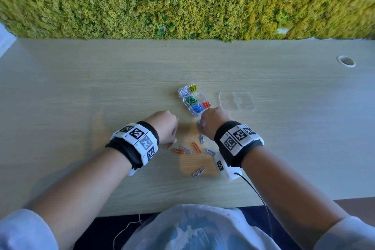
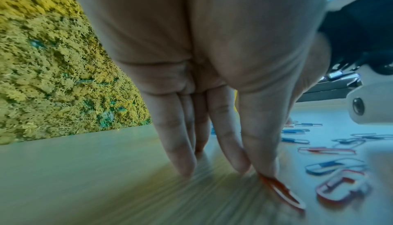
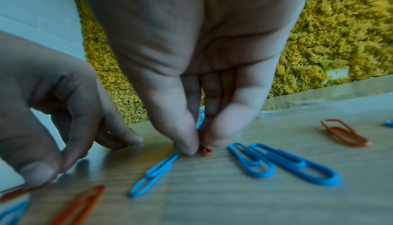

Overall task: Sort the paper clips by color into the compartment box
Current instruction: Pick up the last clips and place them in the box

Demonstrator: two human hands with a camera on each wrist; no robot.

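Observation:
The clear compartment box (image 1: 196, 114) holds yellow, white, green, blue and red clips in separate cells. Loose red and blue paper clips (image 1: 195, 146) lie on the table between my wrists. My left hand (image 1: 175, 139) points down just left of them, and its thumb and forefinger pinch the end of a red clip (image 2: 280, 190) against the table. My right hand (image 3: 199, 148) stands close in front of the box and pinches an orange-red clip (image 3: 205, 151) between thumb and fingertip. A bit of blue (image 1: 198, 123) shows beside that thumb.
The box's clear lid (image 1: 236, 101) lies flat just right of the box. A moss wall (image 1: 182, 0) runs along the far edge of the table. A cable hole (image 1: 346, 61) sits at the far right. A cord (image 1: 255, 193) trails off my right wrist.

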